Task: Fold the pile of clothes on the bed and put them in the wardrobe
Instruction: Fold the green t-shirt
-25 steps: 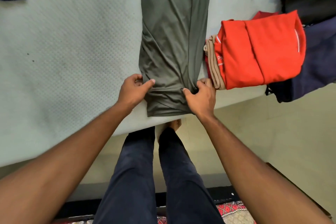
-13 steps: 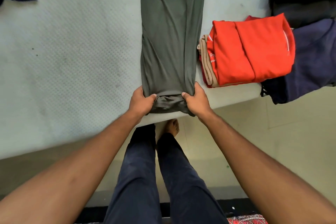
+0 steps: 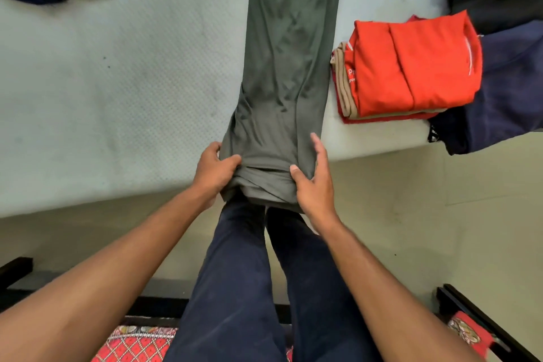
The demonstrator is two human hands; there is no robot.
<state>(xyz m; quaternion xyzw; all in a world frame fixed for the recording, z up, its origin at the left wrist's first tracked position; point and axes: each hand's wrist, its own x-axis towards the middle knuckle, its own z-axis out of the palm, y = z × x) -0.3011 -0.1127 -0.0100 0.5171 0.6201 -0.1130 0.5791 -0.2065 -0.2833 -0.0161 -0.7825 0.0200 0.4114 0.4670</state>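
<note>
Soft, limp grey trousers [image 3: 288, 67], likely best held at 6 o'clock corners, pinched by left hand [image 3: 213, 173], thumb-clamped by spread-fingered right hand [image 3: 316, 182].

Top edge cuts off the far end of the grey garment [image 3: 289, 67]
</note>
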